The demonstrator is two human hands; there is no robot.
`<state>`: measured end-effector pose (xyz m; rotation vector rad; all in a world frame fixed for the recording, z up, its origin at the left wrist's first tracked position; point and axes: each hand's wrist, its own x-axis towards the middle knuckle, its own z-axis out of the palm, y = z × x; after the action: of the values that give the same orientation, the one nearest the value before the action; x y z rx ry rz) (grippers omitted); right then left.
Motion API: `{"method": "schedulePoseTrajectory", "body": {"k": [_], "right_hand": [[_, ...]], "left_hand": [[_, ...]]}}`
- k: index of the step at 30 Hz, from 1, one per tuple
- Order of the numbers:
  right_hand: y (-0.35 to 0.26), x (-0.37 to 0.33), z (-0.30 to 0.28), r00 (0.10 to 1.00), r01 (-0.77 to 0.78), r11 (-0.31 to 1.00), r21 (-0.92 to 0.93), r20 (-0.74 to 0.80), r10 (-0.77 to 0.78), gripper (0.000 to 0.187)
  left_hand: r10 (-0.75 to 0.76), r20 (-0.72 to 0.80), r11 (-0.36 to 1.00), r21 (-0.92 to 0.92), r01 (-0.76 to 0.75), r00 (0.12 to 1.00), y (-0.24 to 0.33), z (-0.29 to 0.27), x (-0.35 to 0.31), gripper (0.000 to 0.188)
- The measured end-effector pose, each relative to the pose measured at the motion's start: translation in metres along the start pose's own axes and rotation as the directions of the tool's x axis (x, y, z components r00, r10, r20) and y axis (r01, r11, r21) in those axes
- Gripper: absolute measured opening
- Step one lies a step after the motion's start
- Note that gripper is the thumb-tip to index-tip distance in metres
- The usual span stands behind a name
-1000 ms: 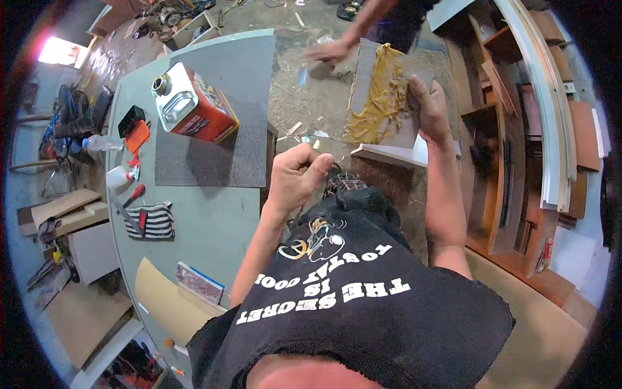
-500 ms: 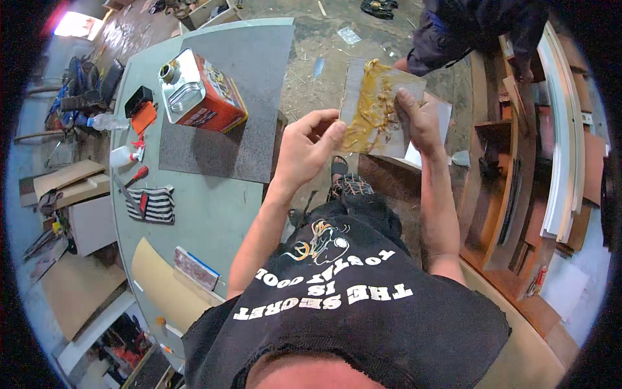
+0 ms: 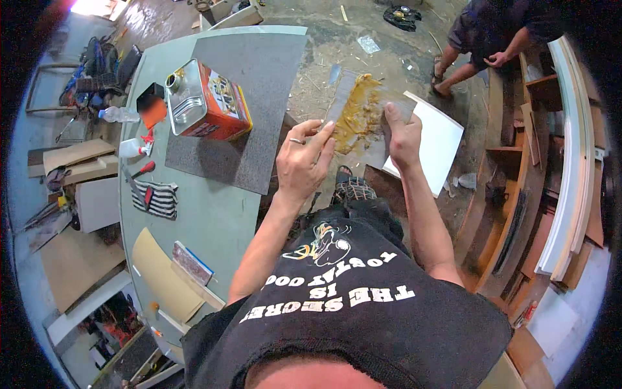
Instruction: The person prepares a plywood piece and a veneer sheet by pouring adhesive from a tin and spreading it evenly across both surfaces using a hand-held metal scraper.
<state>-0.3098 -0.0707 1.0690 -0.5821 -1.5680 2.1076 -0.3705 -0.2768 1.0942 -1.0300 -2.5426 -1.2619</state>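
A thin grey wood-grain board point(image 3: 343, 104), smeared with thick yellow-brown glue point(image 3: 360, 117), is held up in front of me, above the floor. My right hand point(image 3: 403, 135) grips its right side, thumb on the coated face and the other fingers hidden behind. At the board's lower left edge are the fingertips of my left hand point(image 3: 303, 159), bent together against it; a ring shows on one finger. To the left, an orange and silver metal can point(image 3: 223, 107) with an uncapped spout stands on a dark grey sheet point(image 3: 201, 155) on the table.
The pale green table point(image 3: 220, 220) also bears a spray bottle point(image 3: 133, 148), a striped pouch point(image 3: 155, 200), a black container point(image 3: 150, 97) and a curved tan sheet point(image 3: 165, 272). A white panel point(image 3: 431, 139) lies beyond my right hand. Wooden shelving point(image 3: 512, 214) lines the right; another person point(image 3: 495, 32) stands beyond.
My left hand has turned, showing more of its back, and its fingertips sit lower on the board's edge. The view has shifted, bringing more of the white panel and the other person into sight.
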Motion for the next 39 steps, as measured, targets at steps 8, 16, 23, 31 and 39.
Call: {"method": "schedulePoseTrajectory", "body": {"k": [8, 16, 23, 31, 39], "right_hand": [[-0.008, 0.003, -0.004, 0.986, 0.11, 0.993, 0.035, -0.127, -0.105, 0.027], [-0.025, 0.007, -0.011, 0.983, 0.176, 0.984, -0.041, -0.04, -0.177, 0.032], [-0.037, -0.029, 0.0, 0.97, 0.2, 0.957, -0.21, -0.095, -0.223, 0.031], [-0.075, -0.02, -0.032, 0.959, 0.155, 0.906, -0.393, 0.28, -0.042, 0.03], [-0.091, 0.043, -0.116, 0.983, 0.152, 0.953, -0.261, 0.136, -0.12, 0.028]], "left_hand": [[0.066, 0.019, 0.998, 0.021, -0.067, 0.998, -0.008, 0.016, 0.027, 0.013], [-0.254, -0.016, 0.818, -0.537, 0.206, 0.967, 0.029, 0.001, 0.041, 0.019], [0.043, 0.034, 0.975, -0.22, -0.035, 0.998, 0.037, -0.029, 0.075, 0.017], [0.314, 0.38, 0.948, -0.073, -0.31, 0.87, -0.001, -0.035, 0.048, 0.026], [0.169, 0.764, 0.967, -0.252, 0.046, 0.623, -0.007, -0.078, -0.002, 0.021]]}}
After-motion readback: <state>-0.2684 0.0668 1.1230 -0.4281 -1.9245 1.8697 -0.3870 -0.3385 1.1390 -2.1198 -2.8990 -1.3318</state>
